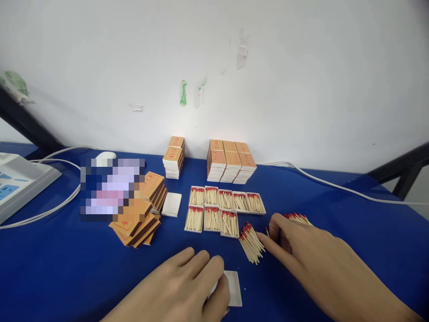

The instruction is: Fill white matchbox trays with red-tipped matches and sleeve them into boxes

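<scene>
My left hand (197,279) is closed at the bottom centre, its curled fingers round something white, mostly hidden. Beside its fingertips lies an empty white matchbox tray (235,288). My right hand (311,255) is curled at the right, with a red-tipped match (267,231) showing between thumb and forefinger. Its thumb touches the edge of a loose pile of matches (251,243). More matches (297,218) lie behind that hand, partly covered. Open trays filled with matches (212,218) stand in two rows ahead of my hands.
Orange matchboxes are stacked at the back centre (231,161) and in a smaller stack (173,158). Loose orange covers (134,221) are heaped left, next to a white tray lying flat (172,205). A blurred-out device (114,188), white cables (72,192) and a grey-white machine (25,185) are further left.
</scene>
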`<state>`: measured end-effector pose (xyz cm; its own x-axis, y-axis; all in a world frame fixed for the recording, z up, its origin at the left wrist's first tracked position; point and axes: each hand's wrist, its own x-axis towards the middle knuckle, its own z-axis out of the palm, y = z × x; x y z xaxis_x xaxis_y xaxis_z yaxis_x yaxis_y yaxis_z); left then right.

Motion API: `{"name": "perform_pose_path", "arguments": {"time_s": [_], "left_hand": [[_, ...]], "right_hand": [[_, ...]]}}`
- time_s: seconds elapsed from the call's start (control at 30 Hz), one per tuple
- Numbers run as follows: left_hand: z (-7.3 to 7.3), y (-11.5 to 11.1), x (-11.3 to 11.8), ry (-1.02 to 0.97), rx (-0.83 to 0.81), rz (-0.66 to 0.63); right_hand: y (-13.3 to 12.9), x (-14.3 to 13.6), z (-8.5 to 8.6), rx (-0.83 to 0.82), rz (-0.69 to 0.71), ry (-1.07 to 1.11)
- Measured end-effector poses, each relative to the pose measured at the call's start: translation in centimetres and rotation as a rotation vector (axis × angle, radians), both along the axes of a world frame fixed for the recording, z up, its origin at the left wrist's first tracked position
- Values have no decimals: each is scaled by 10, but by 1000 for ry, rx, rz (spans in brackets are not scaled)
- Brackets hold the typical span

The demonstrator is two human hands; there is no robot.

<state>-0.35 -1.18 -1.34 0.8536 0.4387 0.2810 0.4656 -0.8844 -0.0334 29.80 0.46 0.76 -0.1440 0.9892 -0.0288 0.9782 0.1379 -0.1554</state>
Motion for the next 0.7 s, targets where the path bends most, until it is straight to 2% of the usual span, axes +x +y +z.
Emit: {"name": "perform_pose_path", "arguments": {"time_s": [0.27,0.7], "left_hand": [[2,1,1,-7,10,-2],[2,3,3,-37,28,10]], "right_hand": [[0,5,-3,62,56,20],[1,4,1,15,74,41]]}}
